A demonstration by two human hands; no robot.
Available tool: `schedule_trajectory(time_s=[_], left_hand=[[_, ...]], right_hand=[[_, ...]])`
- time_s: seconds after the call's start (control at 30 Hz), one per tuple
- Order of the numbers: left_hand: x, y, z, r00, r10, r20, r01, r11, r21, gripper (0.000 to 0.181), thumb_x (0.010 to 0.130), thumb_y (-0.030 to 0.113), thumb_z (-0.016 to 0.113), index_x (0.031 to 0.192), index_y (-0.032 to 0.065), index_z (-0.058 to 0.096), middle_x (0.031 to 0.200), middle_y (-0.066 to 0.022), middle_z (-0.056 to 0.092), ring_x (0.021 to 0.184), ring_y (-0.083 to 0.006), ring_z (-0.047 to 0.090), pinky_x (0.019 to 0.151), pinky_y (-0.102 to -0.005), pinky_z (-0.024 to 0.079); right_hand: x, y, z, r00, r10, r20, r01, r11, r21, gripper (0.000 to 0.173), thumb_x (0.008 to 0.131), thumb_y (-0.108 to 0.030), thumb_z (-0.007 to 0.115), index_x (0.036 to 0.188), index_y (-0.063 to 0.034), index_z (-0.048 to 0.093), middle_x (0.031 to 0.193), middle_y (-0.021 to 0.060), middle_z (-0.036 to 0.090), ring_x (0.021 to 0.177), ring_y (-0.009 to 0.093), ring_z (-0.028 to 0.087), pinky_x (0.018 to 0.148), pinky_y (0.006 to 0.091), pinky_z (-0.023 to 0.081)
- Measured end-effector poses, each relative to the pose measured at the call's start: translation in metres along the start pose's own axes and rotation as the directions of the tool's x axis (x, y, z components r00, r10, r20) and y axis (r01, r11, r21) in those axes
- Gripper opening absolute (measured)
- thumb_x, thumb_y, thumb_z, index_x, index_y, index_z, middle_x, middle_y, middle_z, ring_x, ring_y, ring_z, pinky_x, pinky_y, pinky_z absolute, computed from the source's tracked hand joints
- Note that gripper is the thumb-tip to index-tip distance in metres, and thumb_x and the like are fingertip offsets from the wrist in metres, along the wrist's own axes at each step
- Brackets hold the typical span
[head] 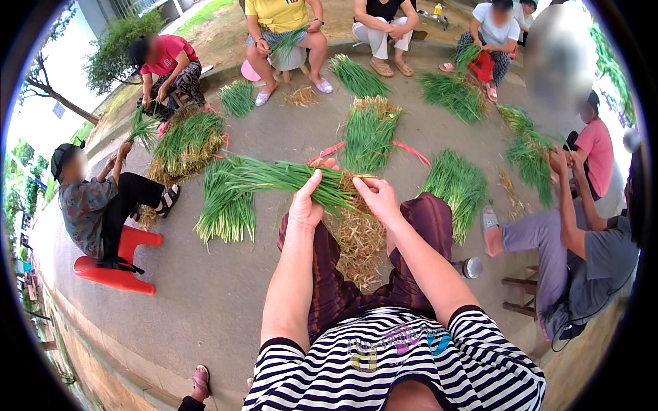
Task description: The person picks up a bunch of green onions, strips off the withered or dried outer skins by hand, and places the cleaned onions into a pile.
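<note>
My left hand (307, 203) is closed around a bunch of long green leaves (277, 177), seemingly garlic chives, held sideways above my knees with the tips to the left. At the root end, on the right, my right hand (378, 198) has thumb and forefinger pinched on dry, brownish strands. Between my knees, dry yellow trimmings (362, 246) are piled on the ground. Beyond my hands lies a larger bundle of the greens (367, 136), its brown root ends pointing away, with red strips (411, 153) at its sides. More greens lie left (226, 205) and right (455, 190).
Several people sit around on low seats, some holding greens. A red plastic stool (121, 267) is under the person at left; a wooden stool (522, 293) stands at right. A metal-lidded container (472, 267) is beside my right leg. Another heap of greens (190, 138) lies at upper left.
</note>
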State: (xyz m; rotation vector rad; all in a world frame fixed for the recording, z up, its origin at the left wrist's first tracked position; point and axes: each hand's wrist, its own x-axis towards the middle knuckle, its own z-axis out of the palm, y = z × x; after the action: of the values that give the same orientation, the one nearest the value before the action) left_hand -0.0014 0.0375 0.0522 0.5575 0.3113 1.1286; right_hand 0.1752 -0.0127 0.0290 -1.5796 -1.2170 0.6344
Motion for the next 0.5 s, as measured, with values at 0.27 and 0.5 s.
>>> schedule_trajectory(time_s=[0.27, 0.5], left_hand=[[0.002, -0.008, -0.007, 0.994, -0.086, -0.062, 0.093, 0.989, 0.112, 0.037, 0.09, 0.021, 0.063, 0.123, 0.0062, 0.054, 0.127, -0.0153, 0.055, 0.114, -0.0264, 0.055, 0.098, -0.0425, 0.045], [-0.003, -0.007, -0.001, 0.995, -0.091, -0.039, 0.096, 0.982, 0.161, 0.034, 0.09, 0.02, 0.063, 0.121, 0.0069, 0.055, 0.123, -0.012, 0.059, 0.11, -0.0252, 0.057, 0.095, -0.0424, 0.047]], right_hand=[[0.011, 0.003, -0.013, 0.985, 0.075, 0.158, -0.053, 0.988, -0.143, 0.057, 0.076, -0.055, 0.067, 0.088, 0.0001, 0.072, 0.08, 0.0151, 0.069, 0.074, 0.023, 0.066, 0.068, 0.035, 0.05], [0.009, 0.018, 0.001, 0.971, 0.183, 0.154, -0.187, 0.982, 0.01, 0.036, 0.076, -0.034, 0.075, 0.086, 0.0, 0.071, 0.076, 0.01, 0.07, 0.068, 0.015, 0.065, 0.063, 0.0305, 0.05]])
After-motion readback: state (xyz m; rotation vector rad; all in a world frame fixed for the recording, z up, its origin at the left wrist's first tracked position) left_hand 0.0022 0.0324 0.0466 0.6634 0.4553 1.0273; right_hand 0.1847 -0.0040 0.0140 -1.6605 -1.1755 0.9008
